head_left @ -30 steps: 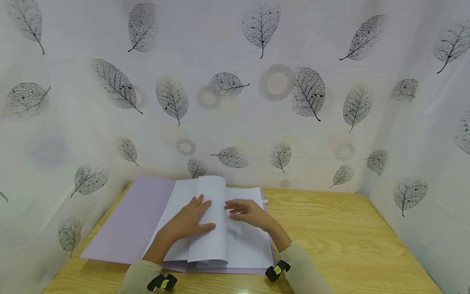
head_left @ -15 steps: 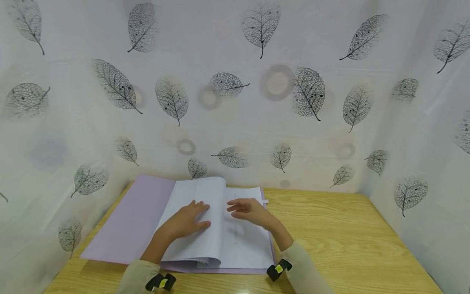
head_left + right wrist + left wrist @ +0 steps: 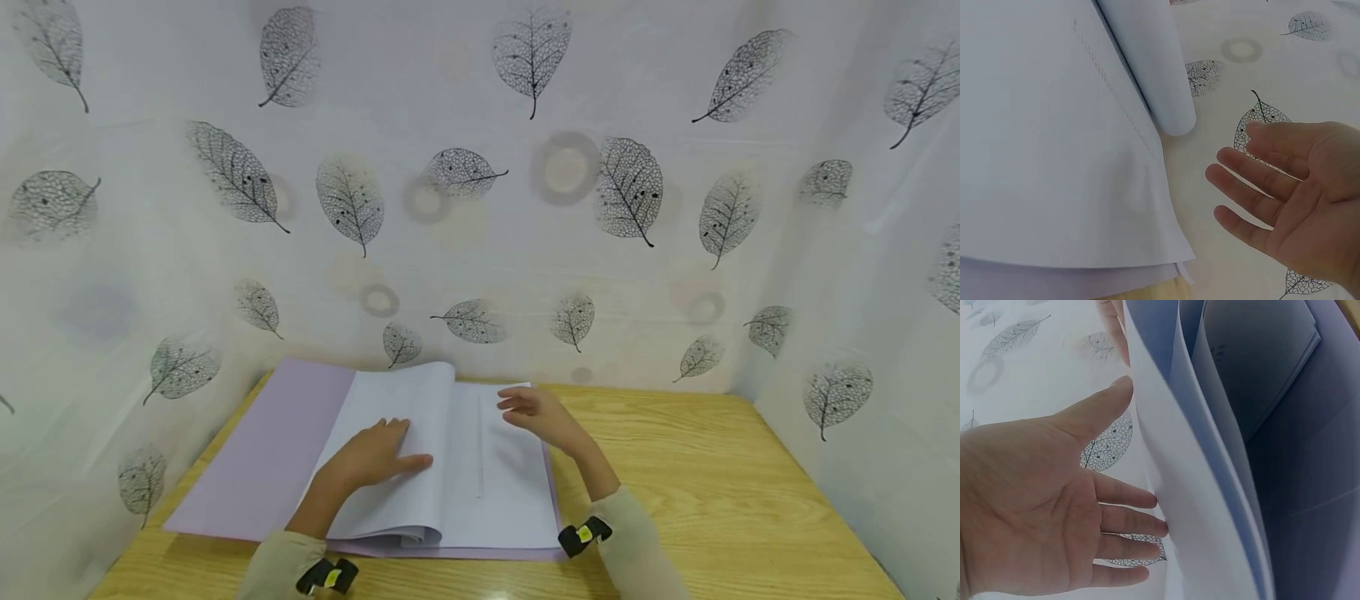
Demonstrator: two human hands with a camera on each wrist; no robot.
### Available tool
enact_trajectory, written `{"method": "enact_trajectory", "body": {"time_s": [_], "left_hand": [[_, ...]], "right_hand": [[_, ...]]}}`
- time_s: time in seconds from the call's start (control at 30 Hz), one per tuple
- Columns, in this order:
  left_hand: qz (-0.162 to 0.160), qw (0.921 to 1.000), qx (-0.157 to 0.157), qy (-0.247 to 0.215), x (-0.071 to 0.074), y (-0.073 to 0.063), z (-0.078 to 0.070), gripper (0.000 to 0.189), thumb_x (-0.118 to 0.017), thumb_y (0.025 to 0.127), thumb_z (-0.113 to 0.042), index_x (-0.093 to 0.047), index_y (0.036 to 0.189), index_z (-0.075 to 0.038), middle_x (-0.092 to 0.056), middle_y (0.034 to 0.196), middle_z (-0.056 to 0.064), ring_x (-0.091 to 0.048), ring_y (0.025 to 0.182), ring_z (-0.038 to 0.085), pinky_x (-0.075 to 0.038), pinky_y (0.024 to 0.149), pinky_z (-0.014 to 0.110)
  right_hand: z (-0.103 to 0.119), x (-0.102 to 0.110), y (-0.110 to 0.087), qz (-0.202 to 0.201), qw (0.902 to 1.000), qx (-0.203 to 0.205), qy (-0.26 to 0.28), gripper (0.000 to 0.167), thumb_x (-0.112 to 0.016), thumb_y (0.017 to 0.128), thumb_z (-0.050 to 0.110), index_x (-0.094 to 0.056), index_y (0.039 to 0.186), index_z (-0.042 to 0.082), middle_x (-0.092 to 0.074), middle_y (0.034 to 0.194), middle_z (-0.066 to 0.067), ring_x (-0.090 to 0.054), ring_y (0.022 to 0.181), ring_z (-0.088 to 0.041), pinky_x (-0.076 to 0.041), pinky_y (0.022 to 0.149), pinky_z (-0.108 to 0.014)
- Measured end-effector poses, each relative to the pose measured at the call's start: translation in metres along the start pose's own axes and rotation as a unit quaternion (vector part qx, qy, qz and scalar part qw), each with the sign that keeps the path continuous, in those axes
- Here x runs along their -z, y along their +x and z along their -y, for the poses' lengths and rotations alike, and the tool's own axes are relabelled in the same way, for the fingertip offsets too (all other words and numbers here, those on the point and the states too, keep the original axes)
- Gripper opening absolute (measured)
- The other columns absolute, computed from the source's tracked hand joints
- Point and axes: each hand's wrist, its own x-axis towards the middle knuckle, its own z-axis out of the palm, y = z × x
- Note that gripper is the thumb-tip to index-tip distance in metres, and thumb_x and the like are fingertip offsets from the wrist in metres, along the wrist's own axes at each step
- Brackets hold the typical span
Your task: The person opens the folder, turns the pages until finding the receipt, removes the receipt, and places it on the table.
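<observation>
A lilac folder [image 3: 258, 467] lies spread on the table, filled with white sheets of paper. Turned sheets [image 3: 423, 396] bulge over on the left side in a curl. Across these sheets rests my left hand [image 3: 369, 457], its thumb out to the right; the left wrist view has its straight fingertips touching the outermost sheet [image 3: 1191, 506]. Over the right-hand page [image 3: 506, 508], near its upper right corner, my right hand [image 3: 546, 418] hovers with loosely bent fingers and holds nothing. In the right wrist view that hand [image 3: 1297, 203] is apart from the page [image 3: 1054, 156].
The wooden table [image 3: 697, 492] extends to the right of the folder. Behind it and at both sides hangs a pale curtain [image 3: 480, 250] printed with leaves. Black straps with cameras [image 3: 585, 535] sit on both wrists.
The curled sheets have shifted left, baring more of the right-hand page. My left hand has moved slightly left with them. My right hand has drawn away to the right and a little up.
</observation>
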Motion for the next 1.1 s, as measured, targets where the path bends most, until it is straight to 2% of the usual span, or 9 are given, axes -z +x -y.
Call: {"method": "enact_trajectory", "body": {"time_s": [0.2, 0.3, 0.43, 0.57, 0.73, 0.87, 1.1], "left_hand": [[0.001, 1.0000, 0.001, 0.006, -0.003, 0.001, 0.003, 0.090, -0.075, 0.089, -0.048, -0.042, 0.146, 0.014, -0.039, 0.153, 0.037, -0.035, 0.145, 0.055, -0.035, 0.119, 0.062], [0.000, 1.0000, -0.009, -0.004, -0.004, 0.001, 0.005, 0.087, -0.077, 0.089, -0.043, -0.042, 0.150, 0.008, -0.035, 0.159, 0.032, -0.029, 0.148, 0.054, -0.033, 0.120, 0.064], [0.003, 0.9990, -0.040, -0.020, -0.005, 0.001, 0.008, 0.077, -0.078, 0.090, -0.036, -0.045, 0.152, -0.005, -0.032, 0.164, 0.022, -0.024, 0.150, 0.054, -0.030, 0.119, 0.068], [0.014, 0.9980, -0.058, -0.021, -0.007, 0.002, 0.010, 0.069, -0.075, 0.092, -0.030, -0.048, 0.152, -0.009, -0.034, 0.164, 0.019, -0.025, 0.150, 0.054, -0.030, 0.118, 0.069], [0.021, 0.9985, -0.044, -0.025, -0.006, 0.003, 0.010, 0.073, -0.075, 0.092, -0.037, -0.047, 0.151, -0.005, -0.039, 0.161, 0.021, -0.029, 0.150, 0.051, -0.032, 0.120, 0.064], [0.030, 0.9987, -0.031, -0.029, -0.004, 0.002, 0.010, 0.079, -0.074, 0.092, -0.042, -0.044, 0.152, -0.001, -0.039, 0.160, 0.024, -0.030, 0.150, 0.049, -0.031, 0.122, 0.061], [0.036, 0.9984, -0.025, -0.035, -0.001, 0.000, 0.008, 0.083, -0.076, 0.090, -0.041, -0.043, 0.150, 0.006, -0.042, 0.157, 0.028, -0.036, 0.147, 0.049, -0.032, 0.123, 0.057]], "right_hand": [[-0.005, 0.008, -0.003, -0.028, 0.9987, -0.030, -0.031, 0.043, -0.061, 0.099, 0.004, -0.053, 0.139, -0.011, -0.059, 0.136, -0.035, -0.063, 0.120, -0.048, -0.058, 0.100, -0.049], [-0.010, 0.010, -0.004, -0.034, 0.9973, -0.048, -0.045, 0.046, -0.063, 0.098, 0.001, -0.051, 0.140, -0.012, -0.055, 0.141, -0.035, -0.059, 0.124, -0.051, -0.056, 0.103, -0.052], [-0.013, 0.010, -0.005, -0.035, 0.9944, -0.077, -0.063, 0.056, -0.069, 0.094, 0.004, -0.047, 0.143, -0.014, -0.049, 0.147, -0.034, -0.054, 0.130, -0.052, -0.050, 0.109, -0.057], [-0.013, 0.009, -0.006, -0.033, 0.9897, -0.111, -0.084, 0.068, -0.075, 0.091, 0.010, -0.043, 0.146, -0.014, -0.047, 0.150, -0.034, -0.049, 0.135, -0.052, -0.045, 0.113, -0.059], [-0.013, 0.007, -0.008, -0.023, 0.9846, -0.144, -0.097, 0.078, -0.077, 0.090, 0.014, -0.036, 0.151, -0.013, -0.043, 0.153, -0.033, -0.043, 0.142, -0.050, -0.040, 0.117, -0.059], [-0.014, 0.006, -0.007, -0.020, 0.9834, -0.152, -0.097, 0.082, -0.078, 0.090, 0.014, -0.032, 0.152, -0.013, -0.042, 0.153, -0.034, -0.040, 0.144, -0.049, -0.038, 0.118, -0.059], [-0.020, 0.005, -0.007, -0.023, 0.9822, -0.166, -0.086, 0.089, -0.079, 0.089, 0.015, -0.026, 0.155, -0.013, -0.035, 0.157, -0.034, -0.034, 0.148, -0.048, -0.032, 0.123, -0.057]]}}
